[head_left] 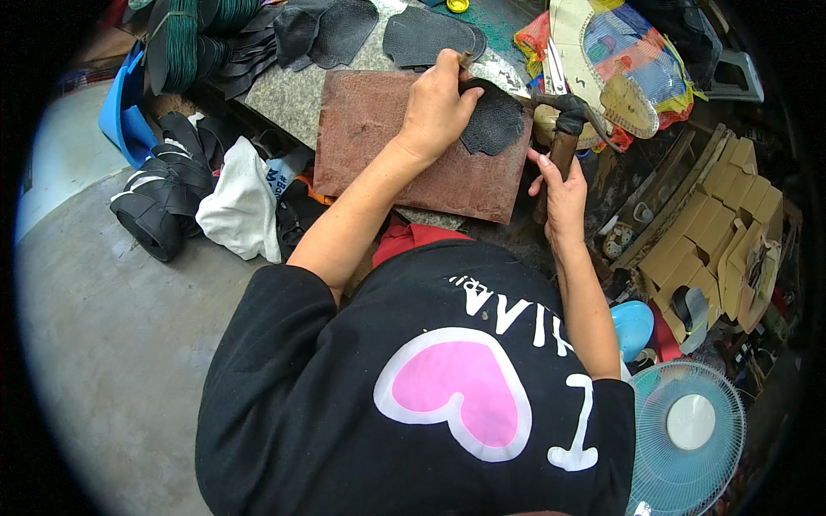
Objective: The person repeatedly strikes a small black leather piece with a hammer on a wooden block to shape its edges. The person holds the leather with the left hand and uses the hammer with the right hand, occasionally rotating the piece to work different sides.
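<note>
While the left hand [434,107] closes in a fist around a short tool [465,60], whose end sticks up above the fingers and whose lower part is hidden, the right hand [565,196] holds a hammer [562,153] by its brown wooden handle, its dark-wrapped head at the top. The black leather piece [495,122] lies flat on the right part of a reddish-brown board [370,150], beside the left hand and partly behind its thumb; I cannot tell whether the tool touches it. The hammer's head is just right of the board's edge, apart from the tool. The board rests on a speckled grey worktop [288,107], where more black leather pieces [342,34] lie beyond it. Past the hammer are scissors [555,69], cream patterns [570,34] and a colourful mesh bag [645,56]. Black shoes [163,193] and a white cloth [239,206] sit to the left; flattened cardboard [714,228] and a blue fan [680,456] stand to the right.
</note>
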